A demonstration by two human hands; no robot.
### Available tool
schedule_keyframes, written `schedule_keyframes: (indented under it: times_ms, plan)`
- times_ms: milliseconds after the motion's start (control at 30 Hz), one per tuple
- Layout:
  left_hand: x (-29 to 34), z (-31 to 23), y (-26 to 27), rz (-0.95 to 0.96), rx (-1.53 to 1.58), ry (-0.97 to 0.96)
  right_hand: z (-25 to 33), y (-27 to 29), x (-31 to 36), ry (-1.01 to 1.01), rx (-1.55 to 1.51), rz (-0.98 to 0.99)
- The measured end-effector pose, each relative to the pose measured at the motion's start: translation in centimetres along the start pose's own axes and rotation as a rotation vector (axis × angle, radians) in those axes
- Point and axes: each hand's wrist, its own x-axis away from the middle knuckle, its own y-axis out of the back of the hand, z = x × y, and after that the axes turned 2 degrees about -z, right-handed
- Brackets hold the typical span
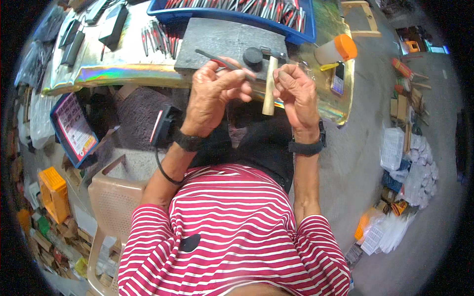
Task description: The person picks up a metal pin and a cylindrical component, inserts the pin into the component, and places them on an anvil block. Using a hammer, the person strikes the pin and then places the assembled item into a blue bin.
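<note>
My left hand (212, 98) is closed round a slim dark grey tool with a red part (211, 57), its thin end angled up to the left. Thumb and fingertips of my right hand (297, 93) are pinched together; whatever sits between them is too small to make out. Between the two hands a hammer (269, 93) rests with its dark head on a grey slab (207, 42) and its pale wooden handle jutting over the table edge toward me. Beside the hammer's head is a round black piece (253, 56).
Behind the slab stands a blue tray (237, 16) full of similar grey-and-red tools. More of them (160, 39) lie on the shiny gold table cover (123, 71). An orange-capped jar (335, 50) and a phone (338, 79) are at right. A plastic chair (116, 197) stands at left.
</note>
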Motion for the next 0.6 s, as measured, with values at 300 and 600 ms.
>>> schedule_keyframes:
  times_ms: [300, 600]
  plan:
    - [0.1, 1.2, 0.5, -0.021, 0.224, 0.074, -1.2, -4.2, 1.7, 0.099, -0.01, -0.058]
    - [0.1, 1.7, 0.6, 0.005, 0.35, 0.143, -1.7, -4.8, 1.8, 0.165, 0.1, -0.124]
